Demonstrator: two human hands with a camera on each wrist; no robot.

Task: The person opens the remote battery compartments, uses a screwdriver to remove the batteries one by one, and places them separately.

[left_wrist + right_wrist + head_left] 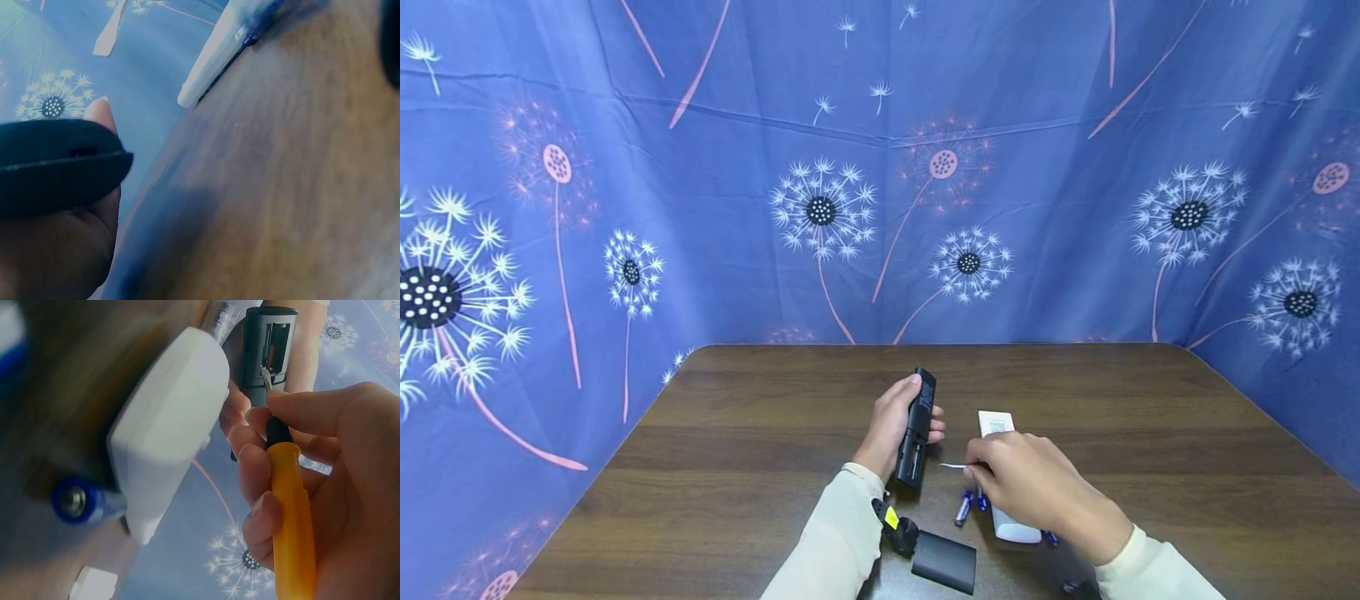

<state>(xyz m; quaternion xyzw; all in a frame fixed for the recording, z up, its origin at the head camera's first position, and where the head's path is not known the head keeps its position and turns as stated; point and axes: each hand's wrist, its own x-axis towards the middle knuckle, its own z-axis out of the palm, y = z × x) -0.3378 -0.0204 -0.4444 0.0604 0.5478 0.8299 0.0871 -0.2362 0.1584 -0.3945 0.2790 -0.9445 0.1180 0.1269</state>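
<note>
My left hand (889, 427) grips a black remote control (920, 417), its thumb along one edge. The remote's battery compartment stands uncovered at the near end. My right hand (1033, 479) pinches a screwdriver (290, 519) with an orange handle, a black collar and a thin metal shaft. In the head view its tip points left, a little apart from the remote. Beneath the right hand lies a white device (1017, 528) with a printed code at its far end. Blue batteries (963, 508) lie beside that device, partly hidden by the hand.
A flat black cover (944, 562) lies on the brown wooden table (760, 433) near the left wrist's black camera strap (895, 529). Another battery (75, 500) shows close up in the right wrist view. Behind the table hangs a blue dandelion-print cloth (722, 208).
</note>
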